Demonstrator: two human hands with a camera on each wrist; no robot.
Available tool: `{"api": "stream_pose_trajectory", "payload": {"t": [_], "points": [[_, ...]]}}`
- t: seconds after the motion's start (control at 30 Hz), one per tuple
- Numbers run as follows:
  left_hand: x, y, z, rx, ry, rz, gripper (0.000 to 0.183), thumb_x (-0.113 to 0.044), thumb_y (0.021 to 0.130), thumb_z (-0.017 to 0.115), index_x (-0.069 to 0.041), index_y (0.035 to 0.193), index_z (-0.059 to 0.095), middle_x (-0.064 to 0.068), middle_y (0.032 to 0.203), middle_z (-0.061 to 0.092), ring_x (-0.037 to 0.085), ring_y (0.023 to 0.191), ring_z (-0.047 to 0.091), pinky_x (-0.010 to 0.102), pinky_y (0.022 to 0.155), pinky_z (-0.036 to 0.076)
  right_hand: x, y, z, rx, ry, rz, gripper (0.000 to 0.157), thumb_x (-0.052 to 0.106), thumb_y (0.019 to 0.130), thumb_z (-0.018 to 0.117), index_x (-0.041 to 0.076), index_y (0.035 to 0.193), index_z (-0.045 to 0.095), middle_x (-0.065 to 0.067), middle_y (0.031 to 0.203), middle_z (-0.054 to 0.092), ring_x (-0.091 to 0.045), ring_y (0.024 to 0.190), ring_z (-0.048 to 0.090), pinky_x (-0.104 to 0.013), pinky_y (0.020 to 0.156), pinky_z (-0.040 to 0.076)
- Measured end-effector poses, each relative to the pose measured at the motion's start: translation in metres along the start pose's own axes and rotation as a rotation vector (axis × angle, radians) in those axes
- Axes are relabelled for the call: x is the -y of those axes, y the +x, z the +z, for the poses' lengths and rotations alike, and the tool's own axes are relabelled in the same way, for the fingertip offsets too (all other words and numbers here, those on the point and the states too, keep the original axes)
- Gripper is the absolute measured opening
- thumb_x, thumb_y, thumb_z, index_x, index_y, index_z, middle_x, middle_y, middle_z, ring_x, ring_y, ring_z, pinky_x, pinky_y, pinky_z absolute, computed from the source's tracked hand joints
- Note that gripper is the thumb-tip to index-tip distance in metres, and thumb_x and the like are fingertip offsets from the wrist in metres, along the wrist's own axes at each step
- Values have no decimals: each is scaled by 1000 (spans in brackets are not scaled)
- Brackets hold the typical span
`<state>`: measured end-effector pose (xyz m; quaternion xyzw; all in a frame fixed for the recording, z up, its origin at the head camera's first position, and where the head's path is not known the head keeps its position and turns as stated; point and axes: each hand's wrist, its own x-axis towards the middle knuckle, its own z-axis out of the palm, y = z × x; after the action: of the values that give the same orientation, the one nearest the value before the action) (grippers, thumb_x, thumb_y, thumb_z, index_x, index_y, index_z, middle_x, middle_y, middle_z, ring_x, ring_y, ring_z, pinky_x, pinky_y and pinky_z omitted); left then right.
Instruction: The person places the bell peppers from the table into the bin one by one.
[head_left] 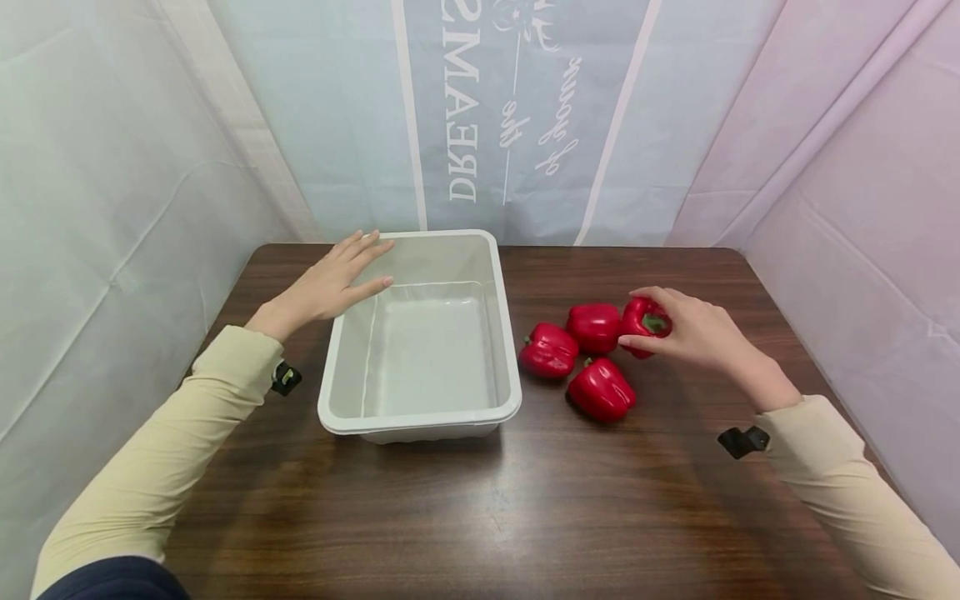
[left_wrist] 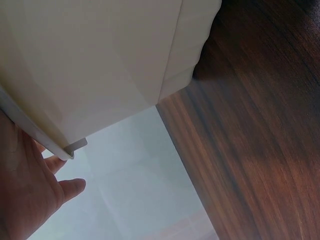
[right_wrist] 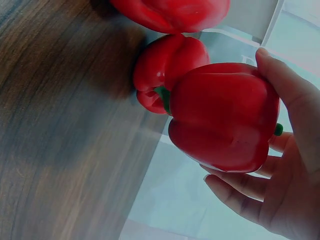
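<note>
A red bell pepper [right_wrist: 225, 117] with a green stem is gripped in my right hand [head_left: 697, 329], thumb on one side and fingers on the other. Just left of it, three more red bell peppers lie close together: one at the back [head_left: 594, 327], one at the left [head_left: 549, 351] and one at the front [head_left: 602, 390]. My left hand [head_left: 330, 279] rests at the upper left rim of a pale grey plastic tub [head_left: 420, 421], its fingers stretched out over the edge. Nothing lies inside the tub. In the left wrist view, the fingers [left_wrist: 72, 189] show beside the tub's rim.
Everything stands on a dark brown wooden table [head_left: 495, 508]. A pale blue cloth with lettering [head_left: 517, 125] hangs behind the table's far edge. White cloth walls [head_left: 112, 208] close in the left and right sides.
</note>
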<state>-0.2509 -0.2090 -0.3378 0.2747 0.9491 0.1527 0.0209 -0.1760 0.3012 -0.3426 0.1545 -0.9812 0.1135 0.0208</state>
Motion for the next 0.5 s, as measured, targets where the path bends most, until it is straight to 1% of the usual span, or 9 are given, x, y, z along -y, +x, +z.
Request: {"api": "stream_pose_trajectory", "payload": {"t": [0.27, 0.5], "points": [[1, 0, 0, -2, -3, -3, 67, -60, 92, 35, -33, 149, 13, 0, 156, 2, 24, 143, -6, 57, 111, 7, 6, 2, -6, -30, -2, -18, 70, 66, 74, 61, 22, 127, 50, -4, 108, 61, -23, 91, 60, -45, 66, 50], [0, 0, -1, -16, 1, 1, 67, -60, 93, 36, -31, 149, 15, 0, 156, 4, 27, 143, -2, 56, 111, 7, 13, 6, -13, -40, 1, -33, 69, 63, 74, 63, 22, 128, 49, -4, 108, 61, -22, 92, 59, -44, 65, 51]]}}
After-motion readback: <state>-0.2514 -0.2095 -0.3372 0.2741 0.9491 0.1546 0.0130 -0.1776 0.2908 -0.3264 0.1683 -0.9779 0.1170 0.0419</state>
